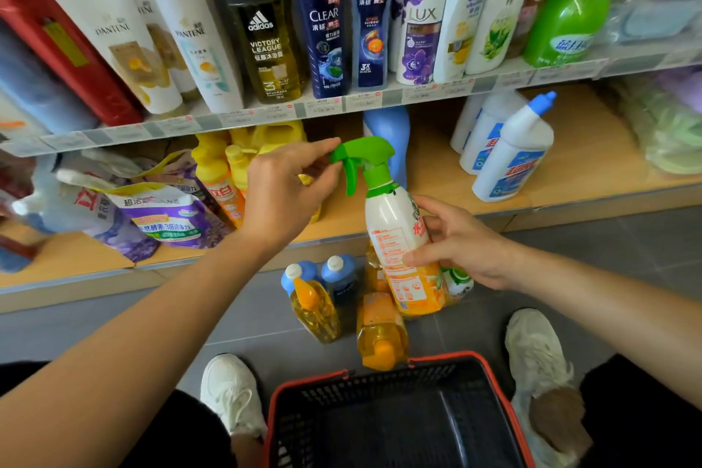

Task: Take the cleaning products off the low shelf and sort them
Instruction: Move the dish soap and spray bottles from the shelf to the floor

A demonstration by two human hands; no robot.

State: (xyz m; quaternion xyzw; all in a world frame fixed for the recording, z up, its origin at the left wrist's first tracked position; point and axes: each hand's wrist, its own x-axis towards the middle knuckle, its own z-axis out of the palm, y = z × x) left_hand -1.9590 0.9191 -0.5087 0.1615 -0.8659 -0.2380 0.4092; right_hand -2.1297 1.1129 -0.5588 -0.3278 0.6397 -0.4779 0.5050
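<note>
one spray bottle (pixel 395 232), upright before the low shelf (pixel 592 148), gripped round its body by right hand (pixel 463 247); green nozzle pinched by left hand (pixel 288 194). three white blue-capped bottles (pixel 513 156) on that shelf at right. one red-rimmed basket (pixel 444 356) on floor.

Glossy plastic spray bottle (pixel 402 239), wooden shelf (pixel 448 171)

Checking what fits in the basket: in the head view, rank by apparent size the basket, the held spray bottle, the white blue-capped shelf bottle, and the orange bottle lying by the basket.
1. basket
2. spray bottle, though nearer the camera
3. white blue-capped bottle, farther back, so unsure
4. orange bottle
</note>
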